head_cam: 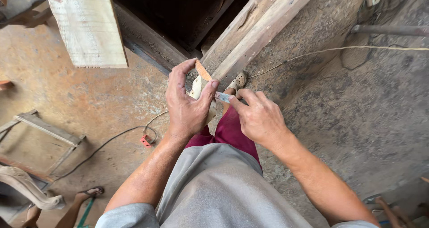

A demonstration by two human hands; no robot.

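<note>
My left hand (187,103) gripped a small wood piece (199,84) firmly to steady it; beside the piece, my right hand (258,116) pinched a small blade (222,97) against it.

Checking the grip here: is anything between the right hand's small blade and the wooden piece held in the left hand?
Nothing visible. The right hand holds the small blade right at the wooden piece gripped by the left hand.

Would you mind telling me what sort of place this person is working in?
Probably a woodworking shop. Rough pale wooden planks lean over a dusty concrete floor, a carved curved wooden furniture leg lies at lower left, and the left hand holds a small pale wooden piece.
</note>
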